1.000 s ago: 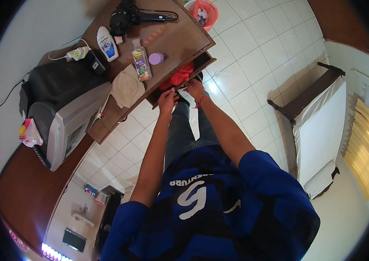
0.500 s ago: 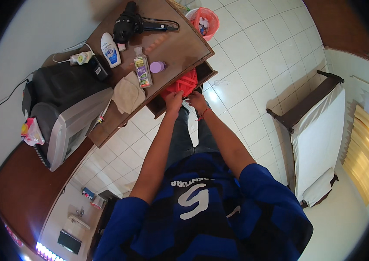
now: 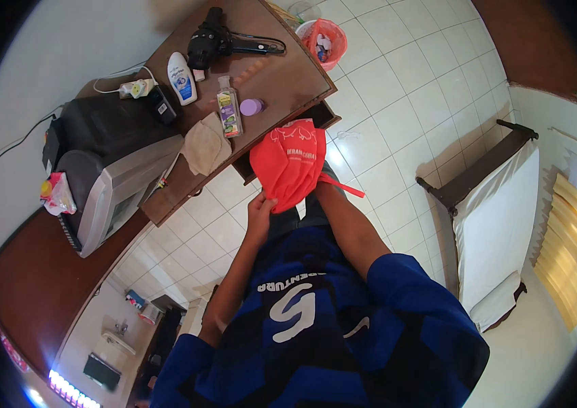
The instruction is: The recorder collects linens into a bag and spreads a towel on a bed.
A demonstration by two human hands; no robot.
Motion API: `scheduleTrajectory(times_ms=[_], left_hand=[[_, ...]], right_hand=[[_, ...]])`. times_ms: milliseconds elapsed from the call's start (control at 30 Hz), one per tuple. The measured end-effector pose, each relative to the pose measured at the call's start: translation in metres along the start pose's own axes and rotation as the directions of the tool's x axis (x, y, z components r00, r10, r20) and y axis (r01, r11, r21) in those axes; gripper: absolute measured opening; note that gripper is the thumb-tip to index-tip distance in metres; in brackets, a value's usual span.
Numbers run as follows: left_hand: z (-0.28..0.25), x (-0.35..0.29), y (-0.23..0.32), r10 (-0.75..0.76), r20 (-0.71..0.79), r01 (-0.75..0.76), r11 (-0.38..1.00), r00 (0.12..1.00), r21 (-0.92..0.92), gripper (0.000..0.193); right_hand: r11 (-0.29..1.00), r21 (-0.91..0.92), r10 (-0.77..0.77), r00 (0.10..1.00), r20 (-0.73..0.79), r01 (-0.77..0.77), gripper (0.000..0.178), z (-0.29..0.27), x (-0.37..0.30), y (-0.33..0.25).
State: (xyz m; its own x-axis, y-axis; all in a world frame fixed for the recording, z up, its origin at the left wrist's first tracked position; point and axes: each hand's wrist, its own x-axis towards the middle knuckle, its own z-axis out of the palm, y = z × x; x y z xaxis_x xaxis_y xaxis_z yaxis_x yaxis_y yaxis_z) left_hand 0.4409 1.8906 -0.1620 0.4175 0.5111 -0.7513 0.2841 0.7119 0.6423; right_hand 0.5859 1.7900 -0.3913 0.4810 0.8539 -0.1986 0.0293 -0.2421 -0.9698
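Note:
A red cloth drawstring bag [image 3: 290, 160] with pale printing hangs spread in front of the pulled-out desk drawer [image 3: 324, 117]. My left hand [image 3: 260, 212] is closed on its near left edge, the fingers pinching the fabric. On the right, my right hand [image 3: 326, 192] reaches in at the bag's near right side. Cloth covers its fingers, so I cannot tell whether it is inside the bag or behind it. A red strap sticks out to the right beside that wrist.
On the brown desk [image 3: 281, 75] lie a hair dryer [image 3: 217, 44], a white bottle [image 3: 181, 78], a clear bottle [image 3: 229, 109], a purple-lidded jar [image 3: 251, 107] and a beige cloth [image 3: 207, 143]. An old television [image 3: 115, 183] stands left. A lined bin [image 3: 326, 44] is beyond; a bed [image 3: 496, 224] is right.
The red bag has come up out of the drawer and is now spread out. My left hand has moved nearer to me with its edge; my right hand has gone out of sight behind cloth.

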Motion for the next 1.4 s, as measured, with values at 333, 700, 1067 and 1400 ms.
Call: scheduleTrajectory(times_ms=[333, 700, 1067, 1400], left_hand=[[-0.027, -0.027, -0.006, 0.095, 0.051, -0.08, 0.967, 0.994, -0.243, 0.037], [-0.052, -0.041, -0.022, 0.102, 0.077, -0.074, 0.951, 0.992, -0.3, 0.042], [-0.079, -0.045, -0.014, 0.084, 0.261, 0.0, 0.952, 0.962, -0.305, 0.057], [-0.111, -0.006, -0.025, -0.092, 0.52, 0.12, 0.993, 0.849, -0.021, 0.047]], right_hand=[[0.93, 0.298, 0.186, 0.974, 0.13, -0.217, 0.049, 0.011, 0.02, -0.03], [0.721, 0.535, 0.287, 0.893, 0.348, -0.44, 0.054, 0.002, 0.042, -0.068], [0.43, 0.73, 0.367, 0.842, 0.395, -0.531, 0.058, -0.008, 0.018, -0.103], [0.232, 0.955, 0.103, 0.981, 0.164, -0.184, 0.057, -0.07, -0.151, -0.234]])
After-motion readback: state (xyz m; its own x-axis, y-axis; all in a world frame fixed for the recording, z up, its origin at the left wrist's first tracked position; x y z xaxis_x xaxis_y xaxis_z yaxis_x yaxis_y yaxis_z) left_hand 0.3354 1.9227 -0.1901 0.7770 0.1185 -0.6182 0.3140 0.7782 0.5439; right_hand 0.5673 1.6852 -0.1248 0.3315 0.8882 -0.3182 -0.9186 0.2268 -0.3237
